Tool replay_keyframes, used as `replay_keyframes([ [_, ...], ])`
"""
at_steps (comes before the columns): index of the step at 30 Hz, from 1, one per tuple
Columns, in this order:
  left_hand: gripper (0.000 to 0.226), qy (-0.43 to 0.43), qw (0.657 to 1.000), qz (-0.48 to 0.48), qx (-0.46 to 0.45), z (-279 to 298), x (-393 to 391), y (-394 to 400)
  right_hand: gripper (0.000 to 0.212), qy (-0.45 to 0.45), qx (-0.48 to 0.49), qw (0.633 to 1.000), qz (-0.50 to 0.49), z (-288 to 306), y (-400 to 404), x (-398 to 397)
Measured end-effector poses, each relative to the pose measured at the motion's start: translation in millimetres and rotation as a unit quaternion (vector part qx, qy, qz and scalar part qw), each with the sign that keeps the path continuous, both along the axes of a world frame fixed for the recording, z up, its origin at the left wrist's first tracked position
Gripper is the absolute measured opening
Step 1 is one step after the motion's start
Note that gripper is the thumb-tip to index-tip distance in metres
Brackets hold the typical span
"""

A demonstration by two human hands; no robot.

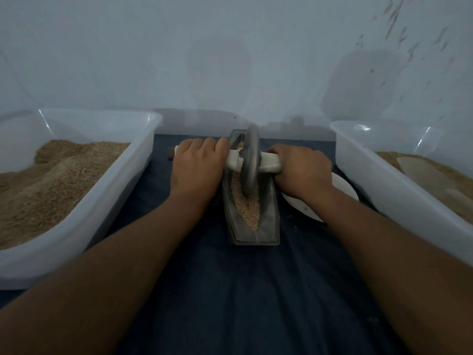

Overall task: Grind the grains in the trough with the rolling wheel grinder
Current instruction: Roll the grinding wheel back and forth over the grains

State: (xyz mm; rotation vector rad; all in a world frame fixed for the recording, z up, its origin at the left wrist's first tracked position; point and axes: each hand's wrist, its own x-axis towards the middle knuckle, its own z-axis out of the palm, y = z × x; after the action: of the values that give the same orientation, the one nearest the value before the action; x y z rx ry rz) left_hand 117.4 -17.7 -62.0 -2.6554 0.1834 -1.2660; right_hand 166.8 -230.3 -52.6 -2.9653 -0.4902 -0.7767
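A narrow grey metal trough (271,213) lies lengthwise on the dark cloth, holding tan grains (247,208). The grey rolling wheel (250,162) stands upright in the trough, toward its far half. A cloth-wrapped axle handle (236,160) runs through the wheel to both sides. My left hand (197,167) grips the handle left of the wheel. My right hand (302,172) grips the handle on the right side. The handle's wooden end (171,153) pokes out beyond my left hand.
A clear plastic tub (84,224) full of brown grain stands at the left. Another tub (399,198) with grain and a pale scoop stands at the right. A white plate (332,198) lies under my right wrist. A pale wall rises close behind.
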Motion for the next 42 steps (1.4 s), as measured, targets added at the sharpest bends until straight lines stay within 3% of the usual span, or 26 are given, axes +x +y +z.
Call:
replay_keyframes([
  [6,0.011,0.045,0.999,0.012,0.008,9.9,20.6,4.1,0.029,0.056,0.01,0.998,-0.002,10.8,3.0,17.6],
  [15,0.013,0.059,0.992,0.097,0.062,18.5,40.2,3.6,0.043,0.121,-0.02,0.992,0.009,26.8,6.3,47.9],
  [28,0.02,0.084,0.987,0.118,0.077,23.4,43.5,-1.1,0.027,0.145,-0.016,0.989,-0.003,28.7,7.6,58.9],
  [34,0.016,0.031,0.995,0.068,0.065,16.2,34.4,-2.1,0.027,0.107,0.01,0.994,-0.023,16.4,4.4,38.3],
  [42,0.016,0.002,1.0,0.004,0.004,4.9,2.5,0.4,0.007,0.014,-0.005,1.0,-0.018,6.9,4.7,3.6],
])
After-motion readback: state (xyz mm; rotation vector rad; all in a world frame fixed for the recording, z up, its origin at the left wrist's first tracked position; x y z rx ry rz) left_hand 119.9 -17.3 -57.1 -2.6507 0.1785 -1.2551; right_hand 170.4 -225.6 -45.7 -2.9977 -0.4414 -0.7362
